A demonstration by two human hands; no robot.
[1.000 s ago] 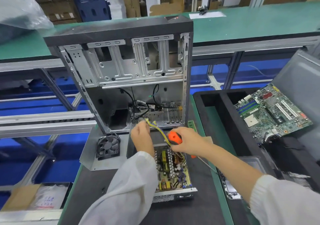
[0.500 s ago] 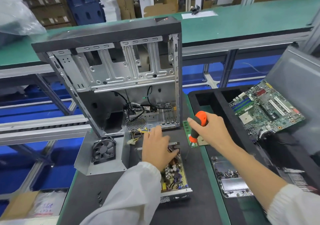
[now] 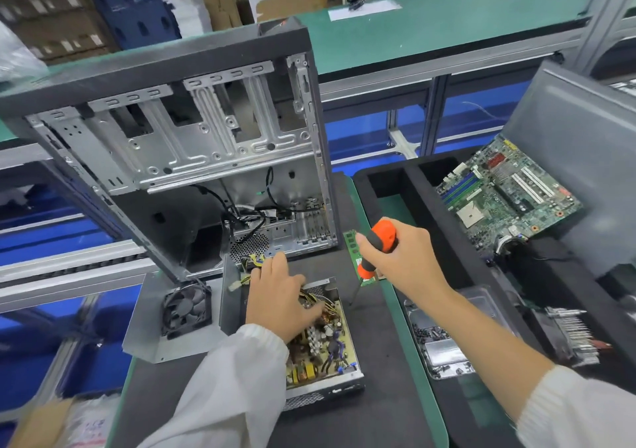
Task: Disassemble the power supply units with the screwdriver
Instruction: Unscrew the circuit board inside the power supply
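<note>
A dark bench mat [image 3: 371, 413] bears the opened power supply [image 3: 330, 361], computer case [image 3: 172, 144] and fan bracket [image 3: 151, 337]

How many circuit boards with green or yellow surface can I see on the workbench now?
3. The motherboard leans in the black tray on the right; the power supply board lies under the left hand; a memory stick lies behind the right hand. More may be hidden.

Opened power supply unit [image 3: 320, 347] flat on mat, orange-handled screwdriver [image 3: 377, 249] tilted, tip down
</note>
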